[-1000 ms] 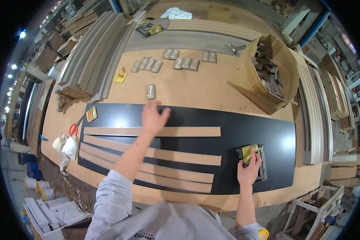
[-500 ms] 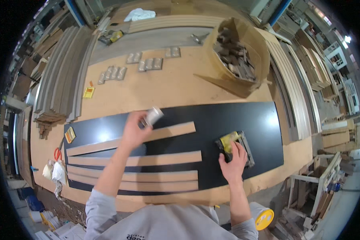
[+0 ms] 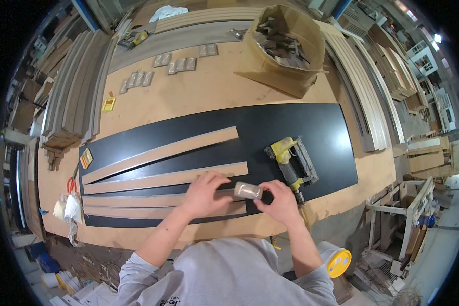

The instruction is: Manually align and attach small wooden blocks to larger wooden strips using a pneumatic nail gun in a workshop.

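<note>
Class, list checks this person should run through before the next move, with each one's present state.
1. Block held: ok, in right hand.
2. Left hand clear of strips: cannot tell, contact unclear.
3. Nail gun resting on black board: ok, no hand on it.
4. Strips parallel: not ok, the farthest strip slants away from its neighbour.
5. Scissors away from both hands: ok, at the board's left end.

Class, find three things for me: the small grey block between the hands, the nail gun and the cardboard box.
Small grey block (image 3: pixel 248 190): head view, its upper face.
Nail gun (image 3: pixel 287 171): head view, its dark handle.
Cardboard box (image 3: pixel 312 38): head view, its right wall.
</note>
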`<state>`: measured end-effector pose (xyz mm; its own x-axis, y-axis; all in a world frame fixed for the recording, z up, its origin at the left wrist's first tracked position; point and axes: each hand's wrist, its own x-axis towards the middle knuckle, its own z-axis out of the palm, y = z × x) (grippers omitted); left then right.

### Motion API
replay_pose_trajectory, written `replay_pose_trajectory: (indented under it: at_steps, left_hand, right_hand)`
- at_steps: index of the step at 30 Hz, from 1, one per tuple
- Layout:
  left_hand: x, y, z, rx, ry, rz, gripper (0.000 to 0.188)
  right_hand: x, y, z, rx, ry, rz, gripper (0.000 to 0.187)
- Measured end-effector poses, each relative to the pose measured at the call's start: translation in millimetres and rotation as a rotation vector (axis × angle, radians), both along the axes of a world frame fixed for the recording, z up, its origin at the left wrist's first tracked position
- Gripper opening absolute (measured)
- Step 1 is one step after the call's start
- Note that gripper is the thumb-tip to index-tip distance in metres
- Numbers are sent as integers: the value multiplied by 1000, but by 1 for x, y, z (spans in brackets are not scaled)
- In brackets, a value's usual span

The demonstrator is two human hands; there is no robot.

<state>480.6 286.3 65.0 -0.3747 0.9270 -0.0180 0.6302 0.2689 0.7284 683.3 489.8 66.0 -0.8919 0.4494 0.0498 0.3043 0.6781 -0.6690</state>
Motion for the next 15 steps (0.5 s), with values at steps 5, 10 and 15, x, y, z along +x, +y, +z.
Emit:
replay_pose_trajectory:
  at_steps: [5, 10, 15]
  left_hand:
    - [-6, -21, -23, -106, 197, -41, 38]
    - [-6, -15, -38, -131, 284, -8, 41]
    - [-6, -3, -35, -68, 415, 35, 46]
  right_hand:
    - [40, 9, -27, -62, -95, -204, 41]
    - [32, 0, -31, 62, -123, -229, 42]
    - [21, 4, -39, 73, -113, -213, 43]
